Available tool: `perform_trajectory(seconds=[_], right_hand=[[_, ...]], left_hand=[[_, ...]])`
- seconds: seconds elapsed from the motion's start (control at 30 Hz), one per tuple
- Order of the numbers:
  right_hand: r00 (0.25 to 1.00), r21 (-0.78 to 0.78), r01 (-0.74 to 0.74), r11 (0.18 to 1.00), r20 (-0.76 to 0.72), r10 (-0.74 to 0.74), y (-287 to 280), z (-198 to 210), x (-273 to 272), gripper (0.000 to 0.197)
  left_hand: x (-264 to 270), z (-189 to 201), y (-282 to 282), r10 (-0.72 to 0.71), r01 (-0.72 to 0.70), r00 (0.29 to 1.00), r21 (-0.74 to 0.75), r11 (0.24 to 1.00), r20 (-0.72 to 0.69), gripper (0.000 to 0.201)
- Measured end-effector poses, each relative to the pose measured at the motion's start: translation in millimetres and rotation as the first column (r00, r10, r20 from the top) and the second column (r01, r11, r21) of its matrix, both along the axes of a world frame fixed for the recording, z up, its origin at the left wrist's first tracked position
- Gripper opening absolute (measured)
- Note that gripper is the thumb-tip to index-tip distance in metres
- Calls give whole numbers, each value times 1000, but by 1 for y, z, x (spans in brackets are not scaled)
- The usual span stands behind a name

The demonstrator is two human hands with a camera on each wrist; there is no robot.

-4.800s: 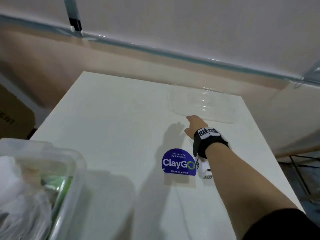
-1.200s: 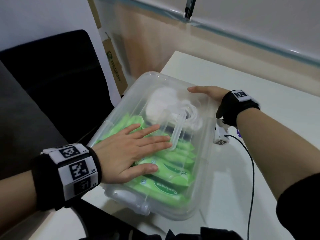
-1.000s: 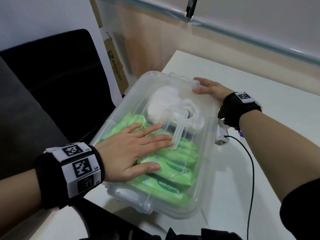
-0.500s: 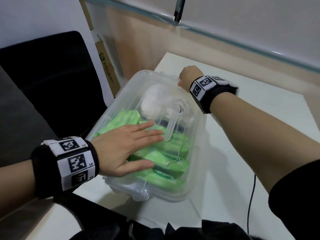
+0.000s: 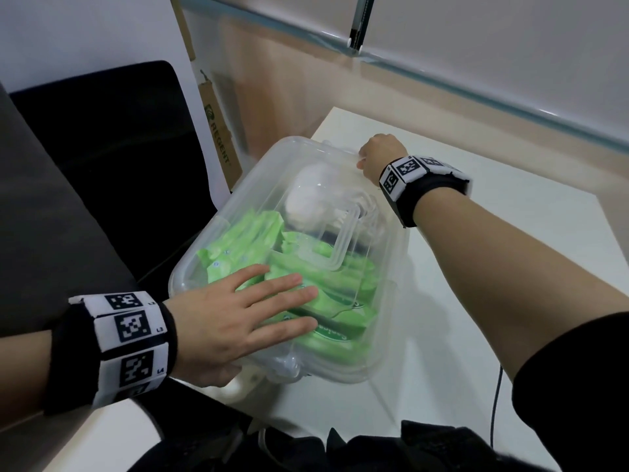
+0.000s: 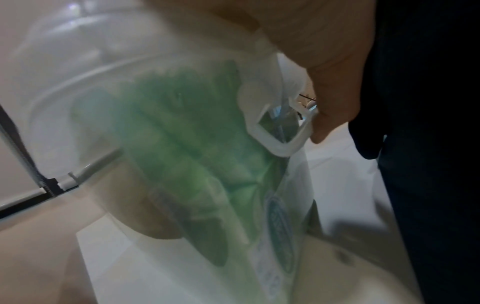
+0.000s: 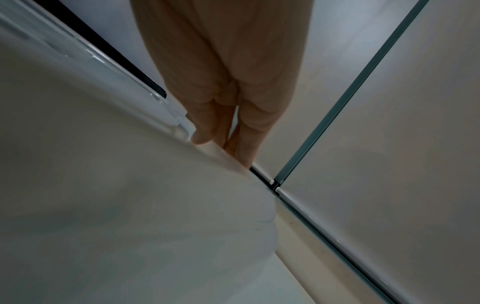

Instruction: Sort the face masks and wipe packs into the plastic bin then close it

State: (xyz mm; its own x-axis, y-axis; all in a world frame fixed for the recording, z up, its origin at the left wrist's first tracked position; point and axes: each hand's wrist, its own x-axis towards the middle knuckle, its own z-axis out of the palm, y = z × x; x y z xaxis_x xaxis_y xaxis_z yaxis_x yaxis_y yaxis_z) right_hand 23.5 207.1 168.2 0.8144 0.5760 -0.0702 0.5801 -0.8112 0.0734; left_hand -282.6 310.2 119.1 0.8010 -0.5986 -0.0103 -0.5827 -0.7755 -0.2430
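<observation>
A clear plastic bin (image 5: pixel 391 335) stands at the white table's left corner with its clear lid (image 5: pixel 265 185) on top. Through the lid I see green wipe packs (image 5: pixel 326 301) (image 6: pixel 182 144) at the near end and white face masks (image 5: pixel 313 195) at the far end. My left hand (image 5: pixel 238 321) lies flat on the near part of the lid, fingers straight, with its thumb (image 6: pixel 332 115) beside the white near latch (image 6: pixel 280 144). My right hand (image 5: pixel 377 155) is at the bin's far end, its fingertips (image 7: pixel 205 135) curled down over the lid's far rim.
A black chair (image 5: pixel 102 148) and a cardboard box (image 5: pixel 218 131) stand left of the table (image 5: pixel 493 250). A black cable (image 5: pixel 497 403) runs along the table at the right. Dark clothing lies along the near edge. A wall with a window ledge is behind.
The lid, earlier at the table's far side, now sits on the bin. My right hand has moved from the lid's right side to its far end. My left hand stays flat on it.
</observation>
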Motion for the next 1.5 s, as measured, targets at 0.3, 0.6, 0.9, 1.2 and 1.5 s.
perform_trajectory(seconds=[0.3,0.6,0.9,1.2,1.5], right_hand=[[1000,6,-20,1000,13,20,-3,-2,-1,27],[1000,-24,-11,1000,24,12,0,2,-2,21],[998,-23,55,998,10,-54,2,8,-4,35],[999,3,52,999,5,-52,6,6,-4,40],[985,111,64,992,-164,-45,-25,11,-12,38]], left_hand=[[-10,-11,-12,96,-94,993,-28,995,66,109],[25,35,-2,-130,111,985,-156,982,-117,86],[39,35,-8,-258,205,954,-290,935,-155,62],[42,30,2,-161,-27,962,-661,750,-222,40],[60,35,-11,67,-342,888,-559,755,-454,50]])
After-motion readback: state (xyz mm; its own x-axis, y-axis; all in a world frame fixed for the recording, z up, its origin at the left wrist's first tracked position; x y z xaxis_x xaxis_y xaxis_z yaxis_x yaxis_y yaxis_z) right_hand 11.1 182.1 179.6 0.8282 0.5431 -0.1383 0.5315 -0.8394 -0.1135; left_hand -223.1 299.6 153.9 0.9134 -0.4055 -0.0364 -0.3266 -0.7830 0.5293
